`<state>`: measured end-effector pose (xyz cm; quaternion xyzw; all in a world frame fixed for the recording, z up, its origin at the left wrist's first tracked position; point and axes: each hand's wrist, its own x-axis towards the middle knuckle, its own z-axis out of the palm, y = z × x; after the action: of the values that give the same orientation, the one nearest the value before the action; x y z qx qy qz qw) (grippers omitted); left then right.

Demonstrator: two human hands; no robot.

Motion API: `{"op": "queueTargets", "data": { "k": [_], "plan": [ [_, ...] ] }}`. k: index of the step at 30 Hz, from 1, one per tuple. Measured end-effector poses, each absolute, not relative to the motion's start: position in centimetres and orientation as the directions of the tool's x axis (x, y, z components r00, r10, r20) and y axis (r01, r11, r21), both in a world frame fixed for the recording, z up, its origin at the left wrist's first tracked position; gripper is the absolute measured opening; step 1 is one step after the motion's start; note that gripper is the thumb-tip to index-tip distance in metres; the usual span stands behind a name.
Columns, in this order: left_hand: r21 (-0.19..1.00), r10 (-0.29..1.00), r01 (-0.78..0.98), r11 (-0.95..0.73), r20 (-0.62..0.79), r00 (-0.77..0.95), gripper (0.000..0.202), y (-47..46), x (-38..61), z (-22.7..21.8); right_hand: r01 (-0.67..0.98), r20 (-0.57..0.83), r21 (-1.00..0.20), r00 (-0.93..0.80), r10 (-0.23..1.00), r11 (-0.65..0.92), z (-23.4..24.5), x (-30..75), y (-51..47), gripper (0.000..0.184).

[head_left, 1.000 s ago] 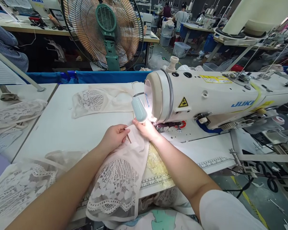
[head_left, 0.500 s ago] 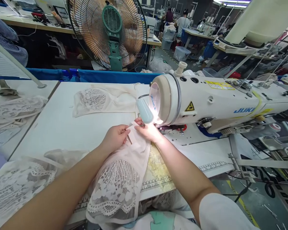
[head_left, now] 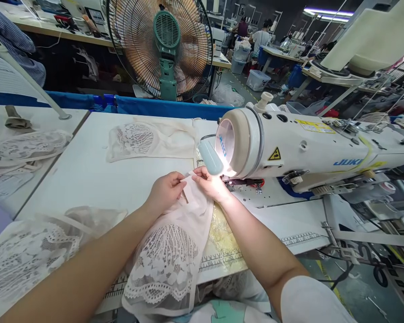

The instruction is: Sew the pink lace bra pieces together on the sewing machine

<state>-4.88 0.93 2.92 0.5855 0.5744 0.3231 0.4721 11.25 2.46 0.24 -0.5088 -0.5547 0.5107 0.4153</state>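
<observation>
A pale lace garment piece (head_left: 166, 253) hangs from both hands over the front edge of the white table. My left hand (head_left: 166, 192) pinches its narrow upper end between thumb and fingers. Close beside it, my right hand (head_left: 207, 183) grips the same end, thumb and forefinger pressed together. The hands are slightly apart, with a folded strip of the fabric between them. Just right of my right hand is the head of a white sewing machine (head_left: 245, 139), its small lamp (head_left: 210, 157) shining on my fingers. The needle area is mostly hidden.
Another lace piece (head_left: 134, 138) lies flat behind my hands, and a lace pile (head_left: 30, 255) rests at front left. A large fan (head_left: 168, 49) stands beyond the blue table edge (head_left: 161, 106). A ruler strip (head_left: 222, 260) runs along the front. Other people work in the background.
The view has shifted slightly, so the machine and fan sit a little further right. Both hands keep their pinch on the lace garment piece, with barely any movement.
</observation>
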Motion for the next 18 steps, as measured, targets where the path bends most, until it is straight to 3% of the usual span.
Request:
{"op": "queueTargets", "data": {
  "k": [12, 18],
  "plan": [
    [0.937, 0.979, 0.307, 0.167, -0.194, 0.059, 0.022, 1.24, -4.78, 3.19, 0.157, -0.046, -0.987, -0.169, 0.985, -0.019, -0.46, 11.61, 2.84, 0.027],
    [0.938, 0.979, 0.307, 0.162, -0.192, 0.072, 0.02, 1.4, -4.83, 2.97, 0.161, -0.018, -0.987, -0.193, 0.981, 0.013, -0.53, 11.72, 2.98, 0.021]
  ]
}}
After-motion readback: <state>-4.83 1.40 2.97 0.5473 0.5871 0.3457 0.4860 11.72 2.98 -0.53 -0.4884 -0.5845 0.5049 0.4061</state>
